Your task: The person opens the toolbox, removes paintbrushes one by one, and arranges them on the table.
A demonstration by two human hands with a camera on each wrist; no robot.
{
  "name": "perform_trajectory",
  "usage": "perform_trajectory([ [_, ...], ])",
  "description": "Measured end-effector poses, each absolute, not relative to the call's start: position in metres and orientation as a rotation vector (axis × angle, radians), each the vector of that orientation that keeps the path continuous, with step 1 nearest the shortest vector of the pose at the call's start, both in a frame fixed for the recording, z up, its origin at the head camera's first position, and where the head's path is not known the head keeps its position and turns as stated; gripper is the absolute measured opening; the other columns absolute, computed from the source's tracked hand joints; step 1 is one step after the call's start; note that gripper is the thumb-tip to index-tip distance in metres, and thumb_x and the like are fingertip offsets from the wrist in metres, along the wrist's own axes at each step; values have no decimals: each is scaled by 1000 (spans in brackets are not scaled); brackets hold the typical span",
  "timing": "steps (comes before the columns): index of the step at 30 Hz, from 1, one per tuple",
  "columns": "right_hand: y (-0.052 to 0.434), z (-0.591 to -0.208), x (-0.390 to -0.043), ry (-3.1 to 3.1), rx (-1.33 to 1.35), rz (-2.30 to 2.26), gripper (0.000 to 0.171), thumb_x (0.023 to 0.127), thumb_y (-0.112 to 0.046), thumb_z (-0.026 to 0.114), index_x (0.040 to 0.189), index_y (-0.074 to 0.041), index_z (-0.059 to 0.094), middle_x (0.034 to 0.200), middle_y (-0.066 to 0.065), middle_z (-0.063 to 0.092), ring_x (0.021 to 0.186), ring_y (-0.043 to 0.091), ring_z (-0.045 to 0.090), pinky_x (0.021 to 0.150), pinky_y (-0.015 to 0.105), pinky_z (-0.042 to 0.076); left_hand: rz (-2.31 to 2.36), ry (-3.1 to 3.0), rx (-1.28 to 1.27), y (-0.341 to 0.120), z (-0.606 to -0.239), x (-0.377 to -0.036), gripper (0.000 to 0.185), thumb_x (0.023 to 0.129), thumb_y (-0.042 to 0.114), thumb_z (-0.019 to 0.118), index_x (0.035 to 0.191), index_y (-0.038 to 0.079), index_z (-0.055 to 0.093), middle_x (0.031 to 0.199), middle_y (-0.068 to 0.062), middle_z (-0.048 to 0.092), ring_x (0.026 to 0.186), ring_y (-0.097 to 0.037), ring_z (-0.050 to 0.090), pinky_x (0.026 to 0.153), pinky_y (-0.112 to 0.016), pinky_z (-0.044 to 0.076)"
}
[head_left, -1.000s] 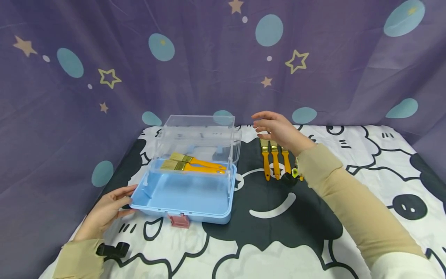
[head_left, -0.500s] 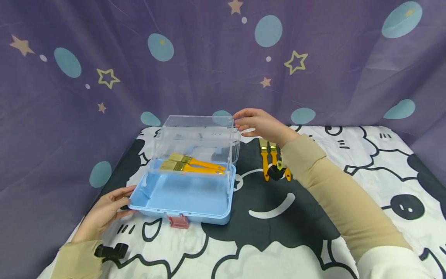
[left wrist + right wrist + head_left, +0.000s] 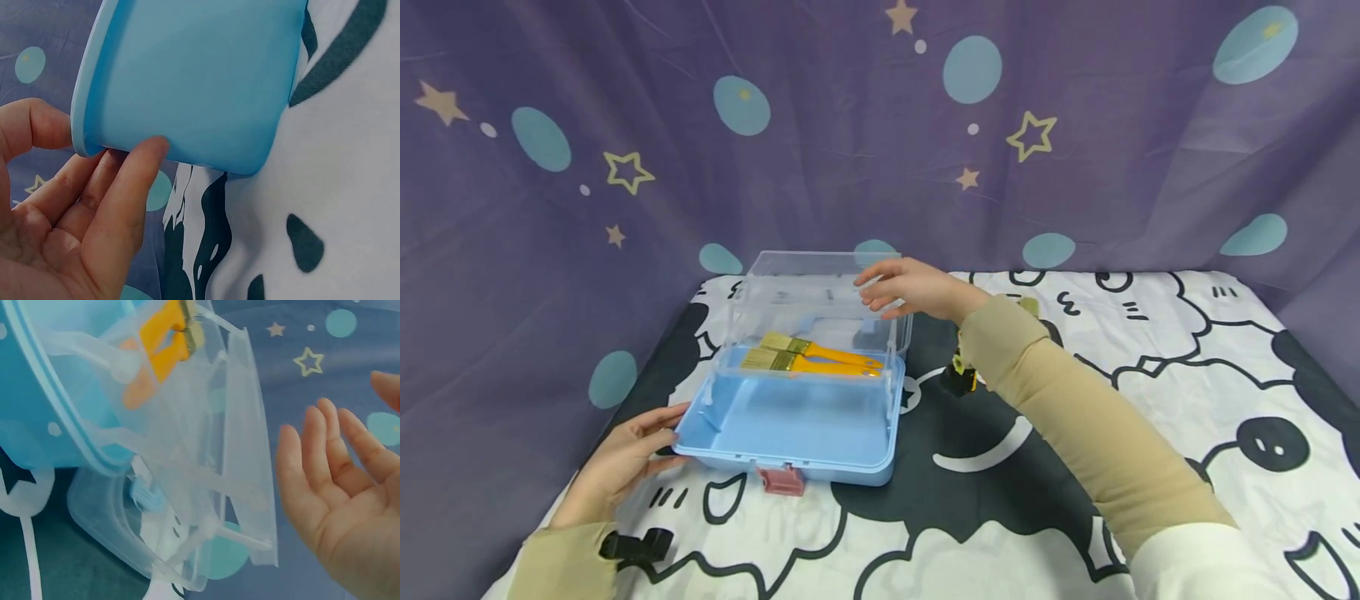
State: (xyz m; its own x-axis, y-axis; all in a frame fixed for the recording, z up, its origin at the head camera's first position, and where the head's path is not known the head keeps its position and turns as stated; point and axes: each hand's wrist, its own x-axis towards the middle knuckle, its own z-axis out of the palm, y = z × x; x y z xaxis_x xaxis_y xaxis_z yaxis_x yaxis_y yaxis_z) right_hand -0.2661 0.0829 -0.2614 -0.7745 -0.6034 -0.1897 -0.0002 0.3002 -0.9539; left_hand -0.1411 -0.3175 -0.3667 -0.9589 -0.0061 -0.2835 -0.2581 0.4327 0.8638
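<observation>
I count: 1 blue box [image 3: 805,429], clear lid [image 3: 820,263] raised | contents: 2 yellow-handled brushes [image 3: 823,367], inside toward rear | right of box: further brushes [image 3: 1029,306] behind right sleeve [image 3: 1067,408], number hidden | left hand [image 3: 625,454]: grip partly closed, holding near-left rim | right hand [image 3: 921,287]: grip loosely spread, holding nothing, near lid
</observation>
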Motion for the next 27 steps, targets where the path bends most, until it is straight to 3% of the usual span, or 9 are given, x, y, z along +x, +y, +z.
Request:
perform_trajectory([
  [9,70,-276,-266,1959,-644,-1357,48,94,-18,53,141,-11,43,136,13,51,121,28,51,102,42,44,1573,2422,-214,-320,-368,-142,61,91,3,48,145,-11,22,126,-2,53,87,3,60,74,-30,57],
  [19,52,-288,-264,1990,-693,-1191,48,94,-22,54,141,-15,44,143,9,45,127,27,47,101,41,44,1580,2418,-214,-321,-370,-142,61,92,4,48,145,-10,23,132,-8,50,88,3,59,74,-31,57],
  [27,42,-292,-262,2059,-711,-1096,46,95,-22,55,140,-16,46,136,7,53,123,21,51,100,41,45,1569,2424,-239,-321,-370,-142,61,92,3,48,145,-10,22,138,-19,45,88,4,58,74,-31,57],
])
